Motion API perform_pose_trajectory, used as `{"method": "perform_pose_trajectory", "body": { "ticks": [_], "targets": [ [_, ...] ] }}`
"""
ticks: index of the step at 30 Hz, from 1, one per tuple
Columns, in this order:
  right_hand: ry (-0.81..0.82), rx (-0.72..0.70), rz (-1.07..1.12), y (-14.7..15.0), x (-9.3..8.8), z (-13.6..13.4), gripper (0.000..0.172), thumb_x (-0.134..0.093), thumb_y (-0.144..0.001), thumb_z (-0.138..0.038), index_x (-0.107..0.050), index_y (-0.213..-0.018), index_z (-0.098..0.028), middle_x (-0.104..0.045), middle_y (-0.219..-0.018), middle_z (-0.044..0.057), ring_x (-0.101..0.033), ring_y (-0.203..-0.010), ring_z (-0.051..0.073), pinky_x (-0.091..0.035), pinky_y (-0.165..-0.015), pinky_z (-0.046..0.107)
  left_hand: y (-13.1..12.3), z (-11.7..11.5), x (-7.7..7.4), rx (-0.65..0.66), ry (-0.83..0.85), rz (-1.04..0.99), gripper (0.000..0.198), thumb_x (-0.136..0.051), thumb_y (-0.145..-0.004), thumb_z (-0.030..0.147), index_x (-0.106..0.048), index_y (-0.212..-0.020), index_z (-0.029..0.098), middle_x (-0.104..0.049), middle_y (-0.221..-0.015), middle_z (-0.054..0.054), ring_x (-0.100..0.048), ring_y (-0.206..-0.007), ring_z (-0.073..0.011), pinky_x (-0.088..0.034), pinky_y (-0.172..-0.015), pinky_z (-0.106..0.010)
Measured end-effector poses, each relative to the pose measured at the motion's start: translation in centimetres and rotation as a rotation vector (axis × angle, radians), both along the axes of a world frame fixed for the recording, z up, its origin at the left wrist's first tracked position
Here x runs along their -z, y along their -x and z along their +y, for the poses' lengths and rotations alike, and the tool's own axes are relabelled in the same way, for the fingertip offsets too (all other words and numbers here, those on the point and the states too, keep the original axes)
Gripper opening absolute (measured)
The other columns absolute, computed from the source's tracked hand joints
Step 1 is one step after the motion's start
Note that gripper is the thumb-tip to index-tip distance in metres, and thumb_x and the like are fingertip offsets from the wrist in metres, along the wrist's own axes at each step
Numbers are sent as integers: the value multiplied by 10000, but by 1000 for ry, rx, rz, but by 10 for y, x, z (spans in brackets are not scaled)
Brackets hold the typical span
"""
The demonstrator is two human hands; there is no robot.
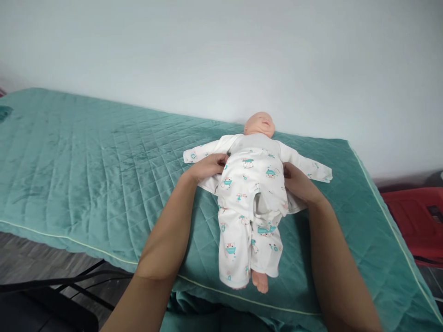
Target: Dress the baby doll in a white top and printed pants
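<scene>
A baby doll [260,123] lies on its back on the green quilted cover, head toward the wall. It wears a white printed top [203,150] with both sleeves spread outward. The matching pants [242,189] are drawn high over the belly, and one bare foot shows below a cuff. At the waist's left side, my left hand [207,167] is closed, thumb and fingers pinching the pants' edge. My right hand [300,183] is bent in against the opposite side of the waist, gripping the pants there; its fingertips are partly hidden.
The green quilted cover [86,170] extends far to the left, with a white wall [207,60] behind it. A red plastic object [415,216] stands beyond the right edge. Black bars [86,276] and a dark object are at the lower left.
</scene>
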State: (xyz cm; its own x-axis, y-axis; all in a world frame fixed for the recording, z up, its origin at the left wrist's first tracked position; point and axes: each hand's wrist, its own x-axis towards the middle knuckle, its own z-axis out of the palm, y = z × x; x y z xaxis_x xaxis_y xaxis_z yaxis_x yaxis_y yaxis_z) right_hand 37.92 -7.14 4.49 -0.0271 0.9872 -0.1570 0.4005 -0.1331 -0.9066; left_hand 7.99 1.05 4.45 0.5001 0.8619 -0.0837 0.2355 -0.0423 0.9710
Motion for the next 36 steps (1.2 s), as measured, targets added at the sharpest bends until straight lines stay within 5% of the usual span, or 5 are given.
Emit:
{"method": "perform_pose_trajectory", "body": {
  "ticks": [3, 12, 23, 30, 36],
  "targets": [
    [-1, 4, -7, -1, 2, 0, 413, -746, -746, -336, -633, -1130, -232, -715, -1194, 62, -657, -1071, 273, -562, -851, 362, 2, 1, 1, 96, 89, -74, 260, -645, -585, 157, -673, -843, 165, -680, -877, 3, -607, -836, -152, -492, -787, -267],
    [-17, 11, 38, 0, 7, 1, 426, -750, -737, -317, -630, -1138, -238, -710, -1182, 52, -656, -1072, 261, -557, -877, 363, 8, 7, 11, 96, 213, -162, 260, -746, -620, 197, -710, -873, 148, -700, -829, 4, -615, -760, -123, -493, -767, -252],
    [-29, 9, 44, 2, 5, 2, 344, -698, -726, -287, -609, -1053, -230, -711, -1026, 39, -639, -1001, 246, -544, -823, 342, 8, 9, 12, 147, 170, -87, 218, -698, -614, 193, -720, -829, 165, -699, -786, 18, -617, -759, -146, -498, -771, -268],
    [46, 135, 90, 4, 5, 3, 225, -636, -671, -275, -594, -887, -227, -663, -791, -7, -568, -679, 161, -469, -576, 266, 4, 6, 10, -4, 174, -113, 113, -630, -579, 172, -566, -672, 168, -507, -615, 62, -459, -568, -72, -400, -549, -194],
    [87, 252, 72, 4, 7, 7, 203, -612, -642, -281, -608, -836, -222, -671, -778, 3, -563, -619, 150, -501, -559, 281, -4, 3, 7, -129, 114, -11, 95, -581, -590, 160, -541, -674, 178, -504, -604, 44, -473, -521, -81, -398, -484, -195]
  ]
}}
